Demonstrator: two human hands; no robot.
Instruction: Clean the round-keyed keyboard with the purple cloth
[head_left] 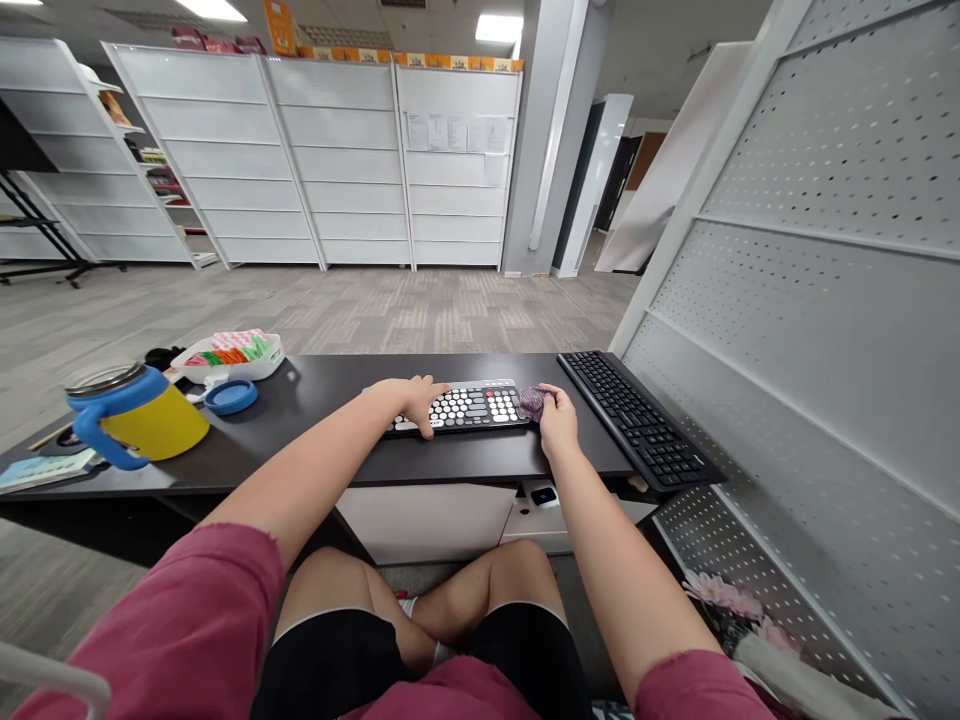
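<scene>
You're pinching a patterned cloth at the right end of the white-keyed keyboard.
Your right hand is clamping the cloth; your left hand is spanning the keyboard's left part, its grip unclear. You're seemingly mid-work, but what's done or left isn't showing. Posted papers are carrying print too small to read.

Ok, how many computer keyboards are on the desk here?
2: the round-keyed keyboard, partly covered by the left hand, and the all-black keyboard at the right end of the desk.
</scene>
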